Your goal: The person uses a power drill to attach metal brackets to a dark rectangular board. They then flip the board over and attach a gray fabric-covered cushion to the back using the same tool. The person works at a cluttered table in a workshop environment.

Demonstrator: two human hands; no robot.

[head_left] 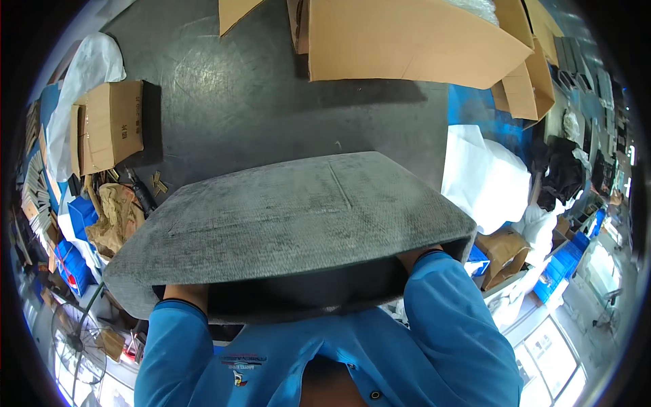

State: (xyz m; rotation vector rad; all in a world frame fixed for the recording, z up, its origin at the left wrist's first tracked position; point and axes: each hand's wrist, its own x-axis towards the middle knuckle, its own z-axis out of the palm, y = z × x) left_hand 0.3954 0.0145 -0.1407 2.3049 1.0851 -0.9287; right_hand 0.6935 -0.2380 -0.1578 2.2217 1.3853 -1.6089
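Note:
A large grey fabric-covered piece (291,217), hollow and boxy like a furniture part, lies across the near side of the dark table, close against my body. Its open side faces me, and the dark inside shows beneath the upper edge. My left hand (188,293) reaches into this opening at its left end. At the right end my right hand (410,258) goes in under the same edge. Only the wrists and the backs of the hands show; the fabric-covered piece hides all the fingers, so their grip cannot be made out.
A large open cardboard box (407,44) stands at the far right of the dark table (237,102). At left are a small carton (112,125), a black tool (140,192), small brass-coloured pieces (159,183) and crumpled brown paper (115,217). White sheeting (481,176) hangs at right.

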